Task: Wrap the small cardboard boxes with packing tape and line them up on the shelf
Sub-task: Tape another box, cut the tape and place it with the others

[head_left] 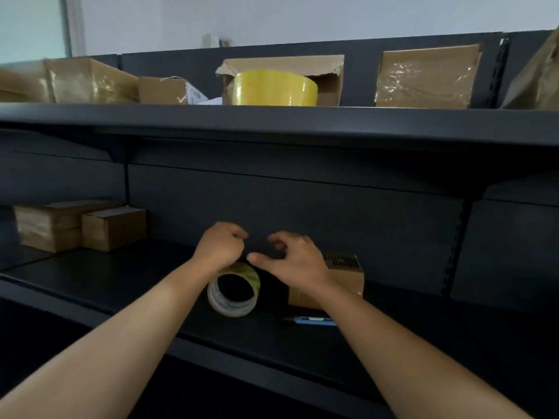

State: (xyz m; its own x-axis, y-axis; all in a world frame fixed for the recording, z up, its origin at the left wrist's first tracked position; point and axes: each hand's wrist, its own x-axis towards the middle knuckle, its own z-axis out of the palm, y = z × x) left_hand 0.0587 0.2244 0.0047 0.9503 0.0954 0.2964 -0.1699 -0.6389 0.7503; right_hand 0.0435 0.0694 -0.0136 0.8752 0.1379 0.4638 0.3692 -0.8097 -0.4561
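Head view — both hands hover just above the tape roll [234, 290], standing on edge on the lower shelf [106, 285]. The left hand [219, 247] is curled nearly closed, the right hand [295, 261] half open, thumb out; whether either pinches the clear tape end, I cannot tell. The small cardboard box [341, 278] sits just right of the roll. Best bet — draw the tape out taut before pressing it down.

Blue box cutter [316, 321] lies on dark mid shelf, front edge; white wall [302, 16] behind
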